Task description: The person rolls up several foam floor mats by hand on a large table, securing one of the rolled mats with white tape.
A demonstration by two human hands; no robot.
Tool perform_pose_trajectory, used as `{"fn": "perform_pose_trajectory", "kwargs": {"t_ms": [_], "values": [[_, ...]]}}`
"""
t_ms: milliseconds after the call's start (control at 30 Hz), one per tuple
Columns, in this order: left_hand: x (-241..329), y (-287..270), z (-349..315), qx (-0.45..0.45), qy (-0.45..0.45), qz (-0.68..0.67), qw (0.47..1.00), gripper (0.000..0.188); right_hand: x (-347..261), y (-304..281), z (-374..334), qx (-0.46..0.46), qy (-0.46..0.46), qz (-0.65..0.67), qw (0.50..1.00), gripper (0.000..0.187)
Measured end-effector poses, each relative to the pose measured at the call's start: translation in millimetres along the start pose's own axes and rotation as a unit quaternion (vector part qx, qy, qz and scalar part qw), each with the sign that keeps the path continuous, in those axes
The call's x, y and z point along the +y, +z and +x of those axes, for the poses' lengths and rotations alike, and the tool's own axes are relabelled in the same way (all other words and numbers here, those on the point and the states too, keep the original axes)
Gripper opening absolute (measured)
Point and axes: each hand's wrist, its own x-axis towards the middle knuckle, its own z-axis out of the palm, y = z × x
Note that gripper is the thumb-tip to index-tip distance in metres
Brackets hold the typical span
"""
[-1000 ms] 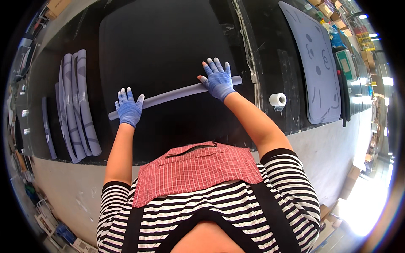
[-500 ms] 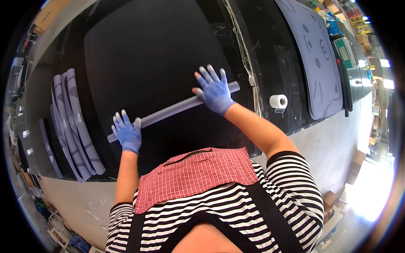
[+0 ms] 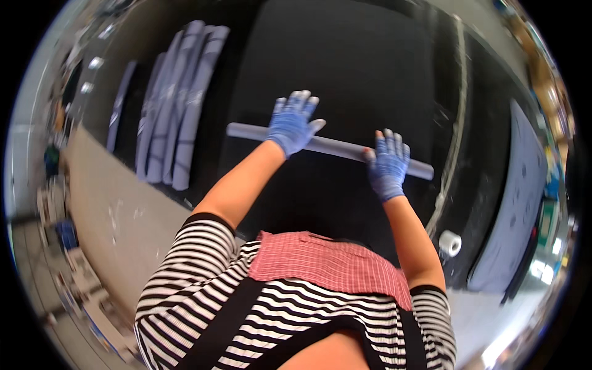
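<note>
A thin grey-purple roll [image 3: 336,147] lies across a large black sheet [image 3: 345,55] on the dark table in front of me. My left hand [image 3: 290,125], in a blue glove with pale fingertips, rests palm down over the roll's left part, fingers stretched forward. Farther right along it, my right hand [image 3: 388,163] lies over the roll in a matching glove, fingers extended too. Both hands are open and press on the roll without wrapping round it. Its two ends stick out beyond my hands.
Several grey-purple rolls [image 3: 196,105] lie side by side at the left, with a thinner one [image 3: 121,105] farther out. A white tape roll [image 3: 450,243] sits at the right. Beyond it lies a flat patterned grey-purple mat [image 3: 515,203]. A pale strip [image 3: 459,105] crosses the table.
The view has turned, so the table and its things appear rotated. My left hand has shifted inward from the roll's left end. Both hands stay flat on the roll.
</note>
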Motion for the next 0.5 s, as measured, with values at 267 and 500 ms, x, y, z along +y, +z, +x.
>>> {"fn": "perform_pose_trajectory", "kwargs": {"t_ms": [267, 500], "values": [[10, 17, -15, -0.059, -0.043, -0.011, 0.997, 0.072, 11, 18, 73, 0.018, 0.031, -0.054, 0.998, 0.059], [-13, 14, 77, 0.015, -0.077, 0.025, 0.997, 0.058, -5, 12, 70, 0.103, -0.051, 0.023, 0.993, 0.052]]}}
